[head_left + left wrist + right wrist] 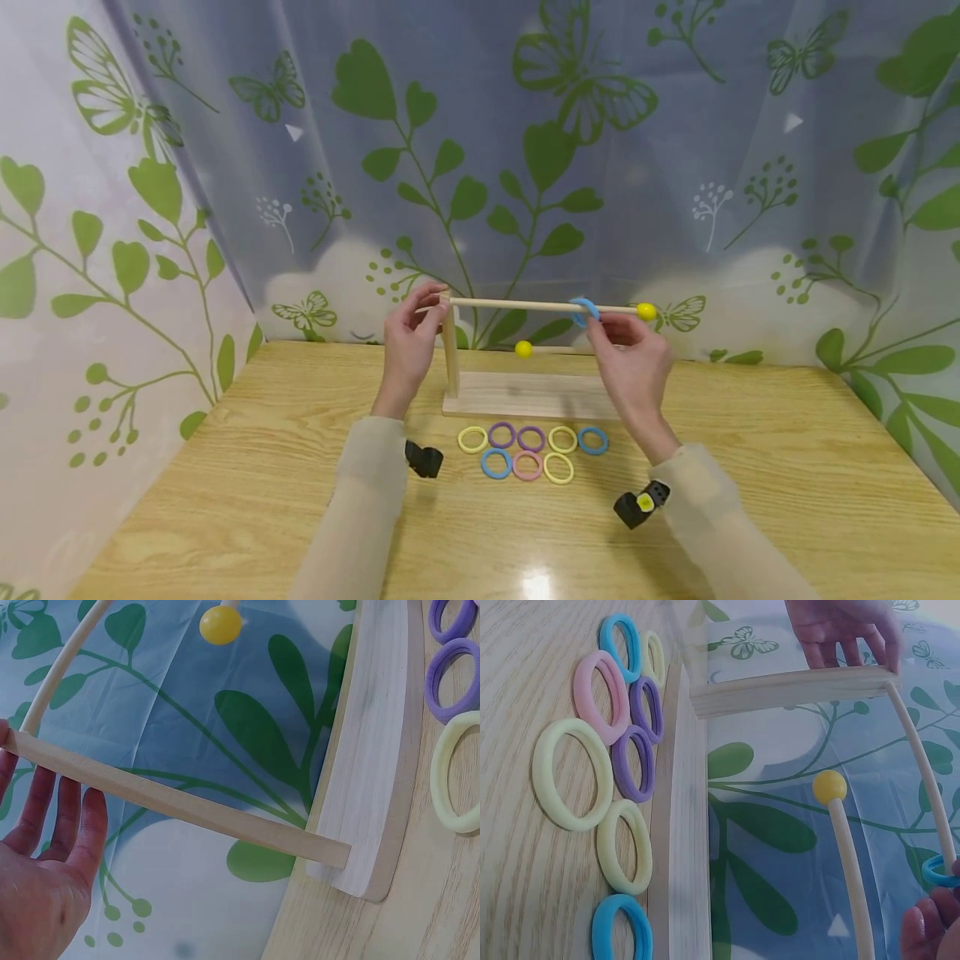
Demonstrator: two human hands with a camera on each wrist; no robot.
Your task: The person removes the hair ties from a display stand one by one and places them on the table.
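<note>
A wooden stand has a flat base (517,393), an upright post (452,354) at left and a long upper rod (517,304) with a yellow ball (646,312) at its right end. My left hand (409,337) pinches the top of the post, its other fingers extended behind it in the left wrist view. My right hand (637,360) pinches a blue hair tie (582,302) that encircles the upper rod, nearer the ball than the post. In the right wrist view, only the fingertips (930,926) of that hand show beside the hair tie.
A lower rod (849,874) with a yellow ball (523,349) extends above the base; my right hand hides its far end. Several yellow, purple, blue and pink hair ties (527,477) lie in two rows before the base on the wooden table (247,500). A patterned curtain (465,125) hangs behind.
</note>
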